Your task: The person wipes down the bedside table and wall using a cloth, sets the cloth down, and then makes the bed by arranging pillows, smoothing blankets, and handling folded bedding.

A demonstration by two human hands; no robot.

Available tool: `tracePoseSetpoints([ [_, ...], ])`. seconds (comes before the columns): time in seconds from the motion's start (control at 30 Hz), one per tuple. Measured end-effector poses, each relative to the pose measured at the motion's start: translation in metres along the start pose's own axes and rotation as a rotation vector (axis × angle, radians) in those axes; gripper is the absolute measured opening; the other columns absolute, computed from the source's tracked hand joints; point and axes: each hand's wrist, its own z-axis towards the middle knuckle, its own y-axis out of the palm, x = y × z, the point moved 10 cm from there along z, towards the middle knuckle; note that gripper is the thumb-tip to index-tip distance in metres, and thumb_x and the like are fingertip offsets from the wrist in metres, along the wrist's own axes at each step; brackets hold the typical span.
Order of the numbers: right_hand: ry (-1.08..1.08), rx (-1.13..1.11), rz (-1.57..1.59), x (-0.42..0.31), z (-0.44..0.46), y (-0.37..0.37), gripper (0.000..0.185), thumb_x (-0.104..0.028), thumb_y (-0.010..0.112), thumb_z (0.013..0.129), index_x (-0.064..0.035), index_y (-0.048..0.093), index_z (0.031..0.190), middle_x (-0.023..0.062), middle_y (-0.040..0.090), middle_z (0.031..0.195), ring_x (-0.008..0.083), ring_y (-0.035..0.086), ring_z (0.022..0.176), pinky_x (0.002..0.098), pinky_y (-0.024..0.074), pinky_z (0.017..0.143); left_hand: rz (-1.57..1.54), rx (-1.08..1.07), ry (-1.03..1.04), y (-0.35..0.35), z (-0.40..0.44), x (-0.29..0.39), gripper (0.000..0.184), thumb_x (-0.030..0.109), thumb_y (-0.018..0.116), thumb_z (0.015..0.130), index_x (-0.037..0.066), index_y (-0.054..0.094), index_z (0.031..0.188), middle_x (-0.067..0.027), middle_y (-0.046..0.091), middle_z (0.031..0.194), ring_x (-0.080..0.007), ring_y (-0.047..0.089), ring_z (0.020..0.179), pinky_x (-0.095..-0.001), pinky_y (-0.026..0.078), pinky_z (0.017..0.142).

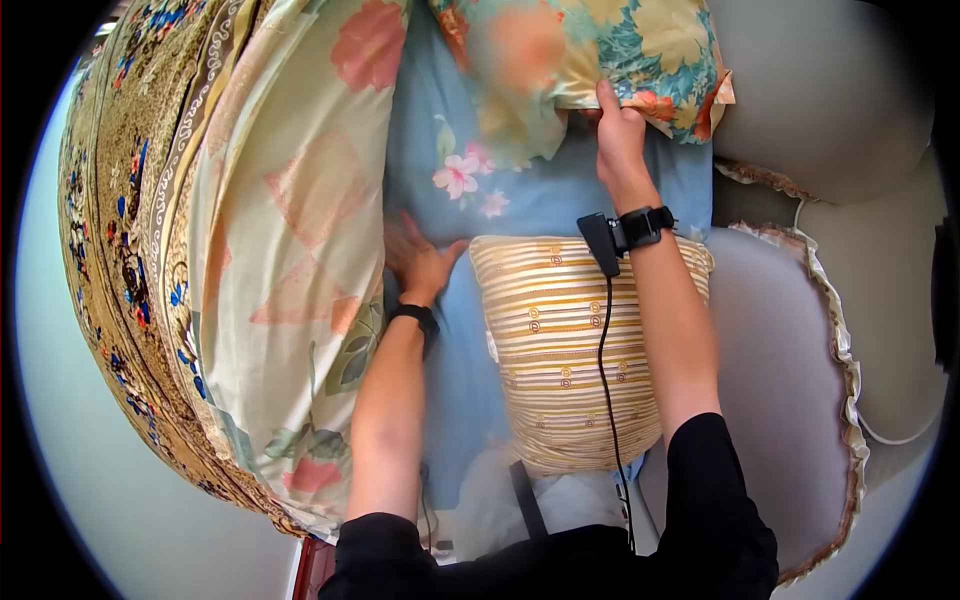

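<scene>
My right hand (617,130) grips the near edge of a floral pillow (660,50) at the top of the view, thumb on top and the other fingers hidden under it. Lower and to the left, my left hand (418,258) lies with its fingers spread on the blue sheet (455,345), beside the edge of a pale flowered cover (290,230). Below my right hand, a striped yellow and white cushion (560,350) rests on the sheet, partly under my right forearm.
A brown patterned blanket (120,230) hangs along the left side. Grey padded seats with frilled edges (765,370) stand on the right. From the device on my right wrist, a black cable (606,370) runs down over the cushion.
</scene>
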Motion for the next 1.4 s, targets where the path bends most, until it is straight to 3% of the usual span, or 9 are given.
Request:
tracePoseSetpoints([
  [0.23,-0.197,-0.013,0.100,-0.079,-0.205,-0.026,0.023,-0.021,0.057,0.096,0.0010,0.059,0.093,0.0020,0.057,0.070,0.0104,0.052,0.057,0.0238,0.0430,0.056,0.122,0.022,0.009,-0.013,0.002,0.006,0.121,0.065,0.069,0.071,0.004,-0.001,0.149,-0.0369,0.009,0.147,-0.0518,0.010,0.136,-0.0609,0.011,0.108],
  [0.4,-0.243,-0.831,-0.660,-0.045,-0.421,-0.080,0.071,-0.020,0.068,0.084,-0.0057,0.034,0.144,0.0148,0.043,0.143,0.0265,0.041,0.131,0.0419,0.0264,0.111,0.067,-0.042,-0.025,-0.014,-0.003,-0.006,0.105,0.060,0.066,0.077,0.002,0.011,0.145,-0.0324,0.022,0.140,-0.0453,0.023,0.128,-0.0553,0.021,0.102],
  [0.5,-0.059,-1.161,-0.219,-0.041,-0.471,-0.115,0.014,-0.014,0.069,0.086,-0.0001,0.071,0.085,0.0140,0.070,0.088,0.0264,0.068,0.083,0.0355,0.0528,0.082,-0.048,-0.124,-0.065,-0.024,-0.013,-0.016,0.096,0.057,0.064,0.080,0.001,0.019,0.143,-0.0297,0.030,0.135,-0.0414,0.031,0.123,-0.0518,0.027,0.099],
  [0.67,-0.322,-0.084,-0.436,-0.082,-0.349,-0.213,0.056,-0.026,0.067,0.087,0.0056,0.051,0.131,0.0181,0.047,0.139,0.0260,0.058,0.114,0.0351,0.0467,0.093,-0.619,-0.310,-0.187,-0.060,-0.042,-0.014,0.081,0.053,0.061,0.086,-0.001,0.030,0.138,-0.0251,0.043,0.128,-0.0348,0.044,0.114,-0.0461,0.037,0.093],
  [0.7,0.039,-0.063,-0.115,-0.046,-0.328,-0.209,0.058,-0.027,0.068,0.087,0.0050,0.050,0.132,0.0174,0.053,0.133,0.0231,0.059,0.112,0.0326,0.0452,0.094,-0.769,-0.377,-0.227,-0.069,-0.051,-0.004,0.079,0.052,0.061,0.087,-0.002,0.033,0.138,-0.0242,0.046,0.127,-0.0335,0.047,0.113,-0.0450,0.039,0.092],
  [0.9,-0.092,-0.006,-0.112,-0.022,-0.252,-0.182,0.037,-0.029,0.071,0.086,0.0015,0.067,0.107,0.0077,0.071,0.095,0.0140,0.064,0.084,0.0282,0.0499,0.076,-1.204,-0.606,-0.252,-0.148,-0.063,0.101,0.064,0.046,0.057,0.093,-0.004,0.047,0.133,-0.0188,0.062,0.118,-0.0257,0.063,0.102,-0.0382,0.051,0.085],
  [1.03,-0.622,0.311,-0.354,-0.231,-0.289,-0.209,0.034,-0.031,0.070,0.086,0.0011,0.069,0.099,0.0050,0.070,0.081,0.0129,0.060,0.068,0.0293,0.0505,0.067,-1.337,-0.450,0.019,-0.267,-0.030,0.194,0.056,0.044,0.054,0.096,-0.003,0.052,0.128,-0.0142,0.064,0.109,-0.0202,0.063,0.092,-0.0330,0.052,0.077],
  [1.17,-0.514,0.228,-0.003,-0.297,-0.378,-0.250,0.035,-0.030,0.067,0.091,0.0026,0.068,0.102,0.0076,0.070,0.091,0.0116,0.063,0.076,0.0279,0.0511,0.070,-1.511,-0.336,0.302,-0.396,-0.083,0.253,0.049,0.041,0.050,0.098,-0.002,0.056,0.123,-0.0095,0.066,0.100,-0.0148,0.063,0.082,-0.0278,0.052,0.069],
  [1.4,-0.005,0.040,-0.522,-0.052,-0.455,-0.343,0.036,-0.025,0.063,0.090,0.0022,0.064,0.114,0.0133,0.070,0.101,0.0207,0.065,0.095,0.0337,0.0488,0.086,-1.086,-0.703,-0.421,-0.216,-0.285,0.113,0.041,0.044,0.049,0.098,0.006,0.060,0.108,-0.0023,0.063,0.083,-0.0108,0.062,0.069,-0.0291,0.048,0.045],
])
